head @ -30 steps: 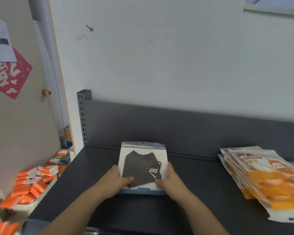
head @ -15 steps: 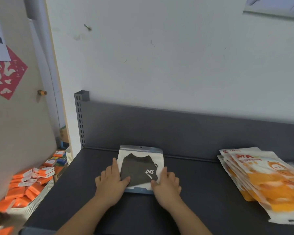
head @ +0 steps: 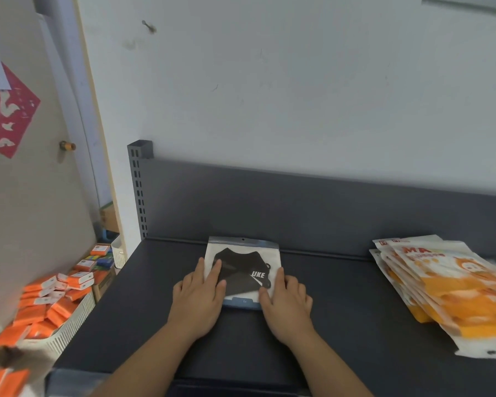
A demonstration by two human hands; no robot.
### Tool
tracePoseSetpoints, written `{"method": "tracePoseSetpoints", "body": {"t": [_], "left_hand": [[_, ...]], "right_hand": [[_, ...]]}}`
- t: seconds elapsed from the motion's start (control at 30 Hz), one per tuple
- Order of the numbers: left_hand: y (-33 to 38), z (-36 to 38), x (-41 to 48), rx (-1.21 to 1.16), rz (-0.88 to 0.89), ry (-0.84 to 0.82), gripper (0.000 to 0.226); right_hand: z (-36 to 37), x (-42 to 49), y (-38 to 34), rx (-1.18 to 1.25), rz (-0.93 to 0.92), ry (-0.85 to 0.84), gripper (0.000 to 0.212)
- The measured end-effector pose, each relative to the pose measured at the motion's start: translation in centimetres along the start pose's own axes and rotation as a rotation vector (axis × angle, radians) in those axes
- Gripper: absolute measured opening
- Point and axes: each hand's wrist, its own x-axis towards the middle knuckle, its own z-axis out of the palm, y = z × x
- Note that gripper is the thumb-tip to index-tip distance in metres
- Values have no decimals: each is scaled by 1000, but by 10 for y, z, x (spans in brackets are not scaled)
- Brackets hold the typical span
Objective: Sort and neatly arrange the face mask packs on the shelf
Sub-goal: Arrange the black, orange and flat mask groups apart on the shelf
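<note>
Dark grey is the shelf [head: 341, 299] we stand at, and the black face mask pack [head: 245, 263] lies flat on it, near the back panel and a bit left of the middle. Our left hand [head: 198, 299] lies flat on the pack's left side and our right hand [head: 288, 299] lies flat on its right side, with fingers straight and not curled round anything, so both hands just press down. Well apart on the right sits a messy pile of orange and white mask packs [head: 447, 290], and down on the left a white basket [head: 68, 336] holds small orange boxes [head: 32, 313].
</note>
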Motion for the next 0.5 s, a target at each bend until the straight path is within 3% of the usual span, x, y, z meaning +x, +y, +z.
{"method": "tracePoseSetpoints", "body": {"t": [0.3, 0.5], "left_hand": [[1, 0, -3, -23, 4, 31, 58], [5, -6, -8, -57, -22, 205, 58]], "right_hand": [[-1, -2, -3, 2, 10, 10, 72], [-16, -12, 0, 291, 22, 2, 78]]}}
